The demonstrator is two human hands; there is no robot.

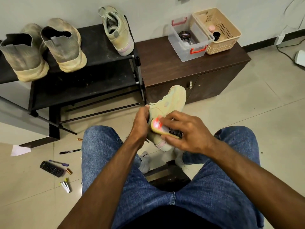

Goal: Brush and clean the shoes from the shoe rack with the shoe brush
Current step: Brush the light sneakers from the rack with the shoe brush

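Between my knees I hold a beige sneaker point(171, 103) with its toe pointing away from me. My left hand point(142, 123) grips its near left side. My right hand point(186, 133) holds the shoe brush point(165, 128), wooden-backed with a red label and dark bristles, pressed against the shoe's side. Its matching beige sneaker point(118, 30) stands on the top shelf of the black shoe rack point(92, 71). Two dusty grey slip-on shoes point(64, 45) point(23, 58) stand at the rack's left.
A brown cabinet point(189, 70) to the right of the rack carries a clear box point(189, 38) with a polish tin and a beige basket point(217, 30). Pens point(69, 151), a remote point(52, 169) and small items lie on the tiled floor at my left.
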